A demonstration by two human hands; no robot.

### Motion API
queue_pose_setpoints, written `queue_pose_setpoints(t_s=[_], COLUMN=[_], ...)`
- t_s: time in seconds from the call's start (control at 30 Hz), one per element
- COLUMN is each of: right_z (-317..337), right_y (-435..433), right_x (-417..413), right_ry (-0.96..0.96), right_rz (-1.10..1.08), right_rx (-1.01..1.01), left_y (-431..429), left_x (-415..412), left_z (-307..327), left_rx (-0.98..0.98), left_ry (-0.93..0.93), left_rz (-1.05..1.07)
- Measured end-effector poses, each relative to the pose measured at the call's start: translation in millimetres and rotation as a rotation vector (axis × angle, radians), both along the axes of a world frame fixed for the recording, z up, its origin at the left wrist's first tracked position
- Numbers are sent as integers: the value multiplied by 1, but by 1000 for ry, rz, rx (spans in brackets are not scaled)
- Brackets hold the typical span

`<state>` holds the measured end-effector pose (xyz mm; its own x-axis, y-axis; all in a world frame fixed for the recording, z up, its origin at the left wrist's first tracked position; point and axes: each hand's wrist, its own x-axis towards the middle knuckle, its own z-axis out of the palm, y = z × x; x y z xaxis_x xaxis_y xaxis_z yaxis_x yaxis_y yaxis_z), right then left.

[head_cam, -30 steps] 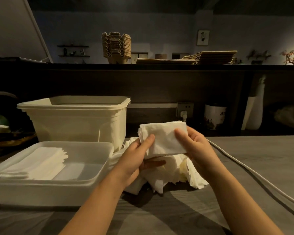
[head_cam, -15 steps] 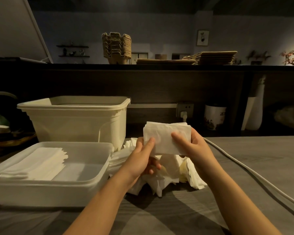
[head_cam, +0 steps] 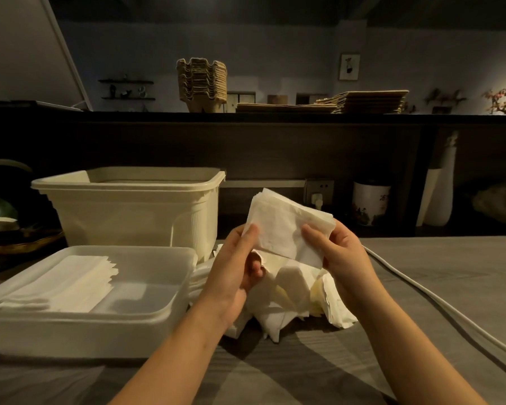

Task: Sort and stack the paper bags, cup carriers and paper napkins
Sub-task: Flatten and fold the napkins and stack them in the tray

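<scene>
Head view, dim counter. Both hands lift a small bundle of paper napkins (head_cam: 287, 226) above the grey table (head_cam: 421, 273), mid-scene. The left hand (head_cam: 234, 267) pinches its left edge, thumb in front, fingers curled behind. The right hand (head_cam: 342, 255) pinches the right edge the same way, likely to square the sheets before stacking. Beneath them lies a loose heap of napkins (head_cam: 298, 296), not yet sorted. Near left, a shallow tray (head_cam: 85, 331) holds a neat napkin stack (head_cam: 70, 285) along its left side, leaving room beside it. Behind the tray stands a deep tub (head_cam: 129, 217). On the far shelf (head_cam: 275, 116), cup carriers (head_cam: 202, 80) sit nested and paper bags (head_cam: 362, 102) lie flat to their right, seemingly sorted already.
</scene>
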<state>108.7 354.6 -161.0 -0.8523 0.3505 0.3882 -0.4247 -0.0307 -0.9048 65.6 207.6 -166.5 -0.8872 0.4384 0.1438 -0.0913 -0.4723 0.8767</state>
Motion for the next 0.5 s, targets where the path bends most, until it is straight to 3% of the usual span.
queue_pose_setpoints(t_s=[0.2,0.33,0.4,0.5], right_z=[-8,-13,-14,-14], right_y=[-11,-19,-21,-23], right_x=[-1,-2,-2,0], right_ry=[45,30,41,19], right_rz=[65,32,-23,-20], right_rx=[9,316,508,640], left_y=[8,7,4,2], left_x=[13,14,11,6], left_z=[-3,-5,-4,-1], left_rx=[189,260,251,269], left_ry=[-193,-418,-456,-451], left_rz=[-157,-84,-61,-42])
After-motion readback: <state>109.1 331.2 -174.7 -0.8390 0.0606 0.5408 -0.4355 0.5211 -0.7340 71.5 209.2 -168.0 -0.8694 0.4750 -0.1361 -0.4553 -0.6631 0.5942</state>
